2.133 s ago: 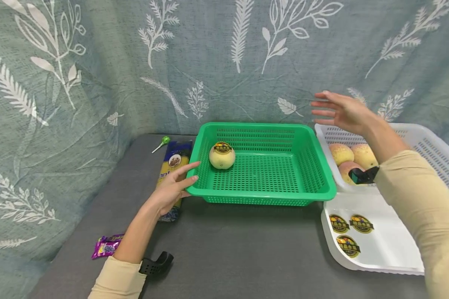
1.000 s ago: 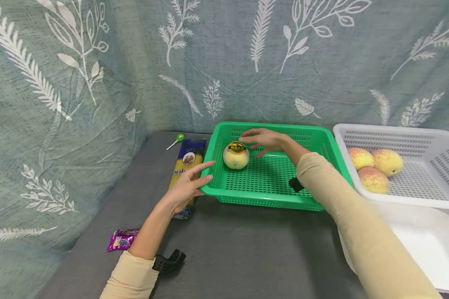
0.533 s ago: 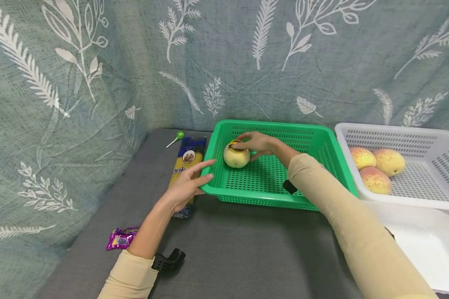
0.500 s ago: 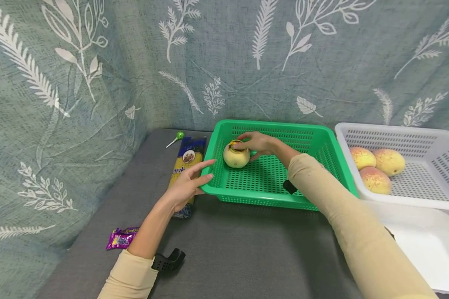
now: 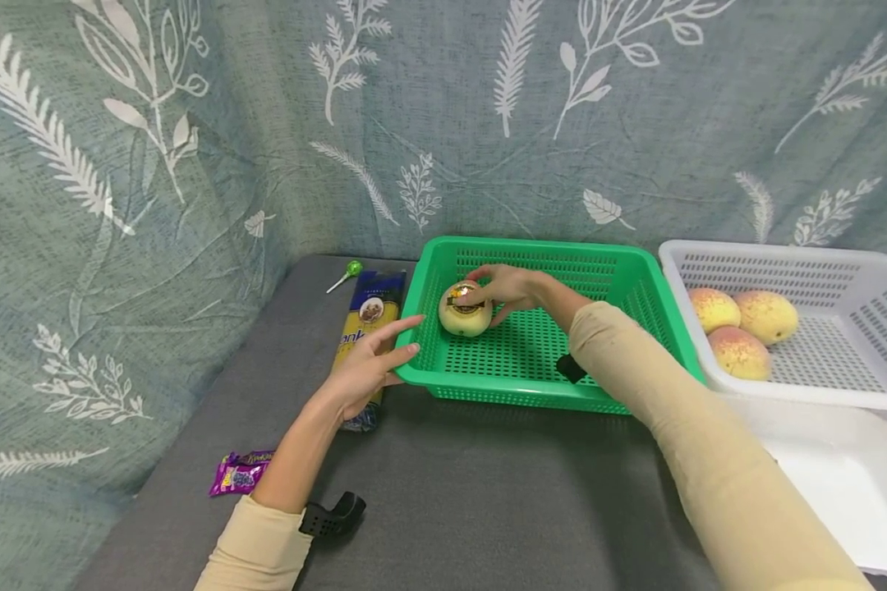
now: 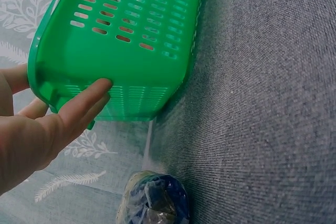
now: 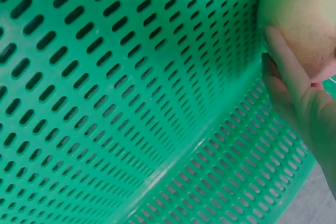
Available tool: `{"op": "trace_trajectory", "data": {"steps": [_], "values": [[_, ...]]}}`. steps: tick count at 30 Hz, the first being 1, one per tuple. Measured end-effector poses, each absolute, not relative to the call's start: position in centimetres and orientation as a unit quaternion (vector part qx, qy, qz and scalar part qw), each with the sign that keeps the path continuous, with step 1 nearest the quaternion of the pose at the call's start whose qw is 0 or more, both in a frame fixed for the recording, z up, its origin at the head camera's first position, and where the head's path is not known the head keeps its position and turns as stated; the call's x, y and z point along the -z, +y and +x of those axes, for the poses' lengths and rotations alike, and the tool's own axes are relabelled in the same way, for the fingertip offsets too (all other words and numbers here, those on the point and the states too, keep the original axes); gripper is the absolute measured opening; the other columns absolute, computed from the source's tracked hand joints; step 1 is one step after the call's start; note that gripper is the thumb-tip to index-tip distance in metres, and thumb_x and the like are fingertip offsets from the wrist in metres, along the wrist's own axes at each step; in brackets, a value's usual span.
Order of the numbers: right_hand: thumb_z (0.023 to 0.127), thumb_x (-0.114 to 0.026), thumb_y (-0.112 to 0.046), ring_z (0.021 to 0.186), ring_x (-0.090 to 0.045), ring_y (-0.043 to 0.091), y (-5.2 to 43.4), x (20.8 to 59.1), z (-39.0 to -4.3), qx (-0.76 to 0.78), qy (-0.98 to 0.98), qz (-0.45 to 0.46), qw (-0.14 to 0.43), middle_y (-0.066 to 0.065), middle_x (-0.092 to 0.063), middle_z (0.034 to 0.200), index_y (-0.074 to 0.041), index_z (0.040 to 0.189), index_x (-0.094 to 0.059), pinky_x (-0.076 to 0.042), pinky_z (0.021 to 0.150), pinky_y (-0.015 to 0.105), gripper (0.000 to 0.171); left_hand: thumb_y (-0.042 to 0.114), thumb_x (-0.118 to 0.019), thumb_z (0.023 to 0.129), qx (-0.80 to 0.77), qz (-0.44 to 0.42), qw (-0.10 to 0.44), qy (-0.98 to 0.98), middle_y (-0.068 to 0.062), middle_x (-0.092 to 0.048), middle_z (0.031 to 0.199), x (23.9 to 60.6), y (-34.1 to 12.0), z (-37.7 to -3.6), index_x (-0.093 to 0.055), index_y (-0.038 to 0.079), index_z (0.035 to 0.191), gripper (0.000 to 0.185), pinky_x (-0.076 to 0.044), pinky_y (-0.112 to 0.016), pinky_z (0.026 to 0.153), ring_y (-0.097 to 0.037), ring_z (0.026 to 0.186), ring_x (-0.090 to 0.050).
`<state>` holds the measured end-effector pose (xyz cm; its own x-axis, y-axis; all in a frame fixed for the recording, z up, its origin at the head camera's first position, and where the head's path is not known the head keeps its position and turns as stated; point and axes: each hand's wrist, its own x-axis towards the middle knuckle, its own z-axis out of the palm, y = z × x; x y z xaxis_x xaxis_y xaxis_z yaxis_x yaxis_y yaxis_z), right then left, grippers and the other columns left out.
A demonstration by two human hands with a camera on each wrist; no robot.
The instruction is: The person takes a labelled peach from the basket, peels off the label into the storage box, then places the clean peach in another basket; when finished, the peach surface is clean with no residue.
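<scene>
A pale yellow round fruit (image 5: 464, 318) with a pinkish tinge sits at the left end of the green basket (image 5: 547, 391). It bears a black and gold oval sticker (image 5: 458, 291). My right hand (image 5: 508, 289) grips this fruit, its thumb on the sticker and its fingers round the far and right sides. In the right wrist view the sticker is out of sight. My left hand (image 5: 362, 373) holds the basket's near left corner, with the rim between its fingers. From the left wrist, several fingertips (image 6: 100, 88) touch the basket's outer wall.
Three yellow-red fruits (image 5: 742, 353) lie in a white basket (image 5: 820, 254) at right. In front stands a white tray (image 5: 843, 484), partly behind my right sleeve. A blue-yellow packet (image 5: 365, 316), green lollipop (image 5: 353, 268) and purple wrapped sweets (image 5: 240, 474) lie at left.
My right hand has come from above the white basket into the green one and taken hold of the fruit. The fruit has since tilted slightly toward me. My left hand stays at the rim.
</scene>
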<state>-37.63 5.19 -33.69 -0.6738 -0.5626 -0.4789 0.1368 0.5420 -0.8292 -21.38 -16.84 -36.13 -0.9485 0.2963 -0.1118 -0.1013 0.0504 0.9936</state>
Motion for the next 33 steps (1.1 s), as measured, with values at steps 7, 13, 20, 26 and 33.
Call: {"op": "trace_trajectory", "data": {"steps": [7,13,20,26,33], "values": [[0.094,-0.063,-0.021,0.115,-0.051,0.035,6.8,32.6,-37.5,0.480,0.786,-0.140,0.364,0.018,-0.035,0.140,-0.010,0.149,-0.023,-0.048,0.091,0.050,0.068,0.010,-0.047,0.102,-0.685,0.071,0.148,0.710,-0.007,0.003,0.159,36.3,-16.7,-21.4,-0.028,0.011,0.151,0.053,-0.035,-0.053,0.104,-0.029,0.143,-0.003],[0.096,-0.059,-0.016,0.118,-0.050,0.035,8.9,29.2,-36.4,0.538,0.746,-0.158,0.359,0.018,-0.039,0.137,-0.011,0.148,-0.024,-0.050,0.089,0.048,0.063,0.010,-0.047,0.102,-0.681,0.067,0.147,0.714,-0.007,0.002,0.159,36.3,-16.7,-21.4,-0.029,0.012,0.151,0.053,-0.035,-0.054,0.104,-0.031,0.143,-0.007],[0.096,-0.059,-0.016,0.117,-0.051,0.033,11.5,26.2,-32.1,0.566,0.722,-0.183,0.353,0.018,-0.040,0.137,-0.010,0.147,-0.027,-0.050,0.088,0.049,0.060,0.011,-0.048,0.102,-0.677,0.067,0.145,0.718,-0.007,0.002,0.159,36.3,-16.7,-21.6,-0.030,0.013,0.151,0.053,-0.033,-0.055,0.104,-0.030,0.143,-0.004],[0.092,-0.065,-0.012,0.110,-0.052,0.032,13.5,26.4,-26.5,0.560,0.715,-0.209,0.363,0.020,-0.043,0.131,-0.006,0.144,-0.030,-0.051,0.085,0.052,0.063,0.011,-0.048,0.102,-0.677,0.067,0.146,0.718,-0.008,0.003,0.158,36.2,-16.8,-21.5,-0.029,0.013,0.151,0.053,-0.034,-0.055,0.104,-0.033,0.142,-0.009],[0.086,-0.074,-0.014,0.100,-0.059,0.032,15.4,27.8,-20.7,0.569,0.704,-0.188,0.383,0.022,-0.043,0.130,-0.006,0.141,-0.036,-0.054,0.081,0.049,0.067,0.011,-0.047,0.102,-0.680,0.078,0.147,0.714,-0.010,0.005,0.158,36.1,-16.8,-21.5,-0.026,0.011,0.152,0.055,-0.032,-0.055,0.105,-0.035,0.142,-0.008]]}}
